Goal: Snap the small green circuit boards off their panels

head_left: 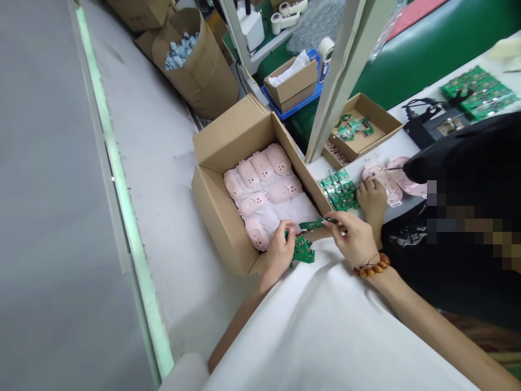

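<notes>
My left hand (pixel 280 248) is closed on a green circuit board (pixel 303 250) with a jagged outline, just over the near edge of a cardboard box (pixel 228 233). To its right, my right hand (pixel 353 236) pinches a narrow green circuit board (pixel 311 224) by its right end; a dark part shows between the fingers. The left end of that narrow board comes close to my left fingers, and I cannot tell whether the two boards are joined. Inside the box, several pink plastic shells (pixel 253 204) lie on white sheeting.
At the right, a co-worker's hand (pixel 372 201) rests by pink shells (pixel 382 182). Stacked green boards (pixel 340 190) lie beside the box. A grey post (pixel 336 81) rises behind it, near a shallow carton (pixel 378 144) of boards. A tall carton (pixel 207 70) stands at the back left.
</notes>
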A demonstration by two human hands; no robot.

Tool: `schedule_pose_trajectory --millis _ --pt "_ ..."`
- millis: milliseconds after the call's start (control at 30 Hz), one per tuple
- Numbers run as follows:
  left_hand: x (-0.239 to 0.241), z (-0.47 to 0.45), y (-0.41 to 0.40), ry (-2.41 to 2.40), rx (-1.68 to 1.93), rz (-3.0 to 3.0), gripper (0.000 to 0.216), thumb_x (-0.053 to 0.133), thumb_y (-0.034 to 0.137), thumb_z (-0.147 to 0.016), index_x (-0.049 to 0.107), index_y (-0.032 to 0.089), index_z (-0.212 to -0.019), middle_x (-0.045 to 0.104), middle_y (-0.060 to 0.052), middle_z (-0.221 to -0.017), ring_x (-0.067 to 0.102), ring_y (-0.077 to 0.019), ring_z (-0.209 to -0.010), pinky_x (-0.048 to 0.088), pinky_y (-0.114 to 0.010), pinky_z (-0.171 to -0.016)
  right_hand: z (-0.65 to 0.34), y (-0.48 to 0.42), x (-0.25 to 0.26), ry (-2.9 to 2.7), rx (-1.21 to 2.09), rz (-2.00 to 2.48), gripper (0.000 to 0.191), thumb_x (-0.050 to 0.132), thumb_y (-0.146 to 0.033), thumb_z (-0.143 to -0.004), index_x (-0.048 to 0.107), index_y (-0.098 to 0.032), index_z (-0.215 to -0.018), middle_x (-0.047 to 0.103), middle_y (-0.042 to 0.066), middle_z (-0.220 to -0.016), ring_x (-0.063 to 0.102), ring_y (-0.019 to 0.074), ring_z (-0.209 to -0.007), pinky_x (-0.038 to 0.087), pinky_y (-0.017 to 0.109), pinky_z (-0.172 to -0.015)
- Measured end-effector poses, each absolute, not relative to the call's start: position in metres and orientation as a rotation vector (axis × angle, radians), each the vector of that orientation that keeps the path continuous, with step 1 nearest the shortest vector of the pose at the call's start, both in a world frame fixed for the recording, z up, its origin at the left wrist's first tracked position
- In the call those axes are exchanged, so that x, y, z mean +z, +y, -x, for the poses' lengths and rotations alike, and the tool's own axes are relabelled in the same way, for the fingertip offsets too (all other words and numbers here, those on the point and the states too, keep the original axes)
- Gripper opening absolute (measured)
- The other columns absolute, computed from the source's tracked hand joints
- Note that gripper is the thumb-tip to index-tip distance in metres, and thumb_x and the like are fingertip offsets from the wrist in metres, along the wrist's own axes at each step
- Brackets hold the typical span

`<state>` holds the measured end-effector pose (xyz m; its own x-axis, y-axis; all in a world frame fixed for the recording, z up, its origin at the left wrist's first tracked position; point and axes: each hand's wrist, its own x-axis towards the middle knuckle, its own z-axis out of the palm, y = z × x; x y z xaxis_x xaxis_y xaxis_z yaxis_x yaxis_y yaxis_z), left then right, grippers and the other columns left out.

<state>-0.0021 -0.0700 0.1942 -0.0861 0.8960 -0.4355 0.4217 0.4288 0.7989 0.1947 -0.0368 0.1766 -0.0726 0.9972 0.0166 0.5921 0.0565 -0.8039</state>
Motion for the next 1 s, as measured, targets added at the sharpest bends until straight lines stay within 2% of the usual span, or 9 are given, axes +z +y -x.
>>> schedule_pose_trajectory --millis 100,200,300,400,533,700,767,867,1000 --pt "0.192 0.002 -0.07 1.595 0.524 -1.145 0.024 0.043 0.019 -0.097 0.065 0.023 -0.088 0.073 0.0 -0.081 0.068 -0.0165 -0.081 0.052 -0.029 -0.081 -0.194 -0.039 0.177 -1.627 0.853 1.677 0.028 0.056 -0.045 -0.095 0.072 -0.022 -0.095 0.077 0.01 -0.092 0.07 0.022 -0.068 0.058 0.035 -0.063" --pt "0.188 0.003 -0.071 1.476 0.57 -1.029 0.018 0.047 0.022 -0.092 0.062 0.021 -0.082 0.07 0.0 -0.078 0.066 -0.0155 -0.078 0.051 -0.027 -0.076 -0.195 -0.041 0.177 -1.527 0.91 1.744 0.032 0.059 -0.05 -0.093 0.071 -0.021 -0.096 0.075 0.007 -0.086 0.065 0.0188 -0.058 0.056 0.032 -0.058" --pt "0.186 0.009 -0.07 1.453 0.714 -0.912 0.006 0.053 0.025 -0.088 0.058 0.022 -0.09 0.067 0.001 -0.073 0.065 -0.0156 -0.076 0.051 -0.026 -0.076 -0.2 -0.042 0.178 -1.481 0.84 1.805 0.032 0.06 -0.051 -0.092 0.071 -0.02 -0.095 0.074 0.007 -0.084 0.065 0.0187 -0.059 0.056 0.032 -0.059" --pt "0.189 0.019 -0.066 1.463 0.788 -0.83 0.017 0.057 0.027 -0.085 0.055 0.023 -0.102 0.065 0.004 -0.068 0.064 -0.0155 -0.071 0.051 -0.025 -0.071 -0.208 -0.04 0.179 -1.413 0.71 1.887 0.029 0.062 -0.047 -0.092 0.071 -0.02 -0.097 0.074 0.007 -0.082 0.064 0.0191 -0.058 0.055 0.032 -0.059" --pt "0.196 0.032 -0.06 1.365 0.695 -0.756 0.025 0.059 0.037 -0.087 0.055 0.022 -0.106 0.064 0.004 -0.069 0.061 -0.0134 -0.06 0.049 -0.023 -0.059 -0.211 -0.036 0.179 -1.551 0.624 1.796 0.028 0.058 -0.043 -0.095 0.071 -0.019 -0.099 0.076 0.011 -0.091 0.068 0.0208 -0.064 0.057 0.033 -0.061" --pt "0.207 0.02 -0.054 1.426 0.488 -1.165 0.035 0.059 0.032 -0.093 0.056 0.027 -0.127 0.069 0.004 -0.072 0.065 -0.0143 -0.065 0.048 -0.022 -0.06 -0.192 -0.043 0.179 -1.873 0.748 1.514 0.022 0.054 -0.035 -0.098 0.071 -0.022 -0.097 0.076 0.008 -0.093 0.07 0.0213 -0.073 0.057 0.034 -0.071" --pt "0.211 0.01 -0.052 1.472 0.43 -1.333 0.032 0.058 0.028 -0.094 0.058 0.029 -0.125 0.07 0.004 -0.069 0.066 -0.0166 -0.062 0.048 -0.024 -0.06 -0.183 -0.048 0.179 -1.905 0.792 1.443 0.02 0.054 -0.033 -0.098 0.071 -0.022 -0.095 0.076 0.007 -0.09 0.07 0.0206 -0.072 0.057 0.033 -0.072" --pt "0.214 -0.003 -0.052 1.566 0.302 -1.459 0.017 0.056 0.025 -0.095 0.061 0.027 -0.111 0.068 0.002 -0.065 0.067 -0.021 -0.06 0.047 -0.027 -0.058 -0.175 -0.053 0.178 -1.913 0.797 1.423 0.019 0.054 -0.031 -0.097 0.07 -0.022 -0.094 0.075 0.007 -0.089 0.071 0.0208 -0.073 0.057 0.033 -0.073" --pt "0.214 -0.012 -0.054 1.698 0.2 -1.48 0.015 0.052 0.03 -0.098 0.055 0.023 -0.111 0.073 -0.007 -0.076 0.072 -0.0278 -0.071 0.048 -0.031 -0.062 -0.171 -0.055 0.176 -1.841 0.851 1.523 0.017 0.058 -0.035 -0.093 0.068 -0.022 -0.089 0.074 0.007 -0.084 0.071 0.0205 -0.069 0.056 0.032 -0.067"
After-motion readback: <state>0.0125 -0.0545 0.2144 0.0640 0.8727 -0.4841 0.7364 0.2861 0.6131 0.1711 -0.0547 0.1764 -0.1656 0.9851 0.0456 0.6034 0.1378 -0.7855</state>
